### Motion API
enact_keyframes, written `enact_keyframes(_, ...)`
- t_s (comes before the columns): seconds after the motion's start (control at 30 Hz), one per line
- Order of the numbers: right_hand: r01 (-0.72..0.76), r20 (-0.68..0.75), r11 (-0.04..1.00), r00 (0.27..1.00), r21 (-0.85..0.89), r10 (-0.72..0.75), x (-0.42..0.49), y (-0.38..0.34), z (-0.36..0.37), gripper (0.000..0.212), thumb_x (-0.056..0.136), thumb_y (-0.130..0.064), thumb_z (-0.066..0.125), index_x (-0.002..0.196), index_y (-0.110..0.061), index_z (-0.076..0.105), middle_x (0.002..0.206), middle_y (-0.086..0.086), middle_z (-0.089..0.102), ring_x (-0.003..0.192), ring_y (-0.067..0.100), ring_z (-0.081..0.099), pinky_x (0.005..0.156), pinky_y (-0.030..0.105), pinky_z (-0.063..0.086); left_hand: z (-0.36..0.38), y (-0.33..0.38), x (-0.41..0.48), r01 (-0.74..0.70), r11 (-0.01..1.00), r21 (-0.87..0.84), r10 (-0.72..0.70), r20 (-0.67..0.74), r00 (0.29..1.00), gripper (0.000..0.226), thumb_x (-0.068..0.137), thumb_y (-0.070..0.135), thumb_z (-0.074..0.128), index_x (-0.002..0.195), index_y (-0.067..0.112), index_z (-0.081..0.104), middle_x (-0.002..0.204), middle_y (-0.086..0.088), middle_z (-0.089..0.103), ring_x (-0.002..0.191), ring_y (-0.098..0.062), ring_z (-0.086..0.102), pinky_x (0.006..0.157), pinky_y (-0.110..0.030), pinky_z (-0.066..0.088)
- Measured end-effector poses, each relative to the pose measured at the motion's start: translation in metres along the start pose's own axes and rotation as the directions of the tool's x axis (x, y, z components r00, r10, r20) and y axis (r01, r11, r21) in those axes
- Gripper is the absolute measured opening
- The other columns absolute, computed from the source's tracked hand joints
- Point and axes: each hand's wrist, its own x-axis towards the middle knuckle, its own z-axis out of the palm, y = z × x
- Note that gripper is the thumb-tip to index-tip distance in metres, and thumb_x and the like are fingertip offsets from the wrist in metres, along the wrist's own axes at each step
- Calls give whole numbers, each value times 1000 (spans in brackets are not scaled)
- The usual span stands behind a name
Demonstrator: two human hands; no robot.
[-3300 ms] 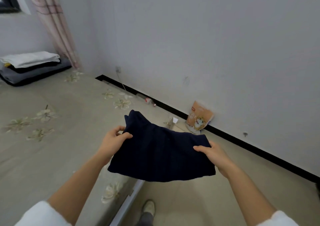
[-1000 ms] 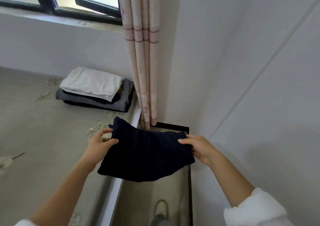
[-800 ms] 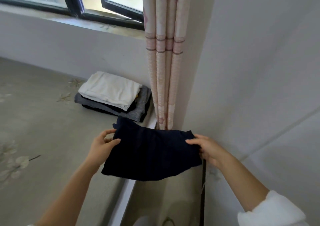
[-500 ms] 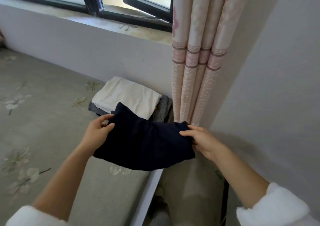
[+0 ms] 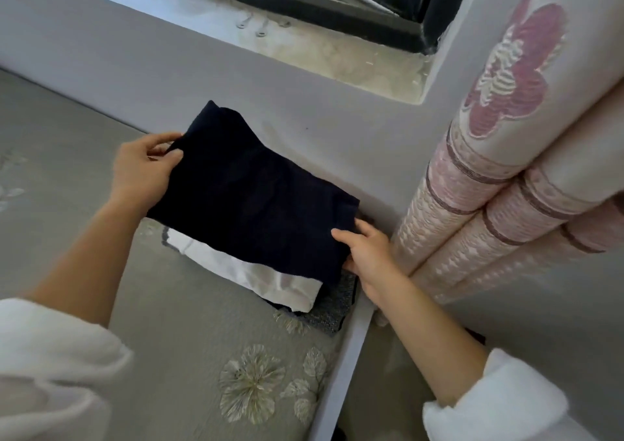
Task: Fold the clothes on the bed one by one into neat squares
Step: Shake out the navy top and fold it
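Observation:
A folded dark navy garment [image 5: 256, 197] lies flat over a stack of folded clothes in the bed's far corner. My left hand [image 5: 143, 167] pinches its left edge between thumb and fingers. My right hand [image 5: 366, 253] grips its right edge, thumb on top. Under it show a folded white garment [image 5: 256, 275] and a grey speckled one [image 5: 332, 305]. Whether the navy piece rests on the stack or hovers just above it I cannot tell.
The bed [image 5: 175, 332] has a grey-green cover with pale flower prints and a white side rail [image 5: 341, 366]. A grey wall and window sill [image 5: 337, 52] stand right behind the stack. A pink patterned curtain [image 5: 499, 197] hangs close on the right.
I have carried the navy garment along the bed to the corner by the window and lowered it over the stack. Both hands keep their hold on its edges.

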Motion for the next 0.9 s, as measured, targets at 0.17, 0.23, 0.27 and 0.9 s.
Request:
enact_keyframes(0.17,-251,-87,918,968,-306,236,27,48,15,45,93,-20,60,135,-13,45,110,-1,59,104,23,57,90,39,52,44,-80,-7,30,857,514,-102,112,988,48,97,28,50,143,20,42,148,-20,35,136,-38,31,112,-50,27)
enact_keyframes(0.23,-250,-65,880,967,-403,245,31,63,21,59,90,-29,64,140,-13,37,128,1,54,115,25,55,94,37,49,60,-103,-26,-63,796,603,-89,220,971,48,99,40,41,146,33,33,159,-9,13,146,-30,4,115,-51,8)
enact_keyframes(0.27,-221,-43,867,973,-446,225,33,68,23,61,90,-30,64,141,-14,36,133,1,52,118,24,53,95,35,48,66,-111,-34,-110,756,645,-86,265,960,48,100,45,35,147,38,28,161,-3,6,147,-26,-3,115,-51,4)
enact_keyframes(0.9,213,214,542,975,-813,-62,-66,60,3,58,93,-30,55,142,-9,31,138,9,41,117,24,49,85,27,39,50,-75,-219,150,894,422,-255,204,945,53,102,35,36,151,19,24,160,-9,5,148,-27,0,119,-39,6)
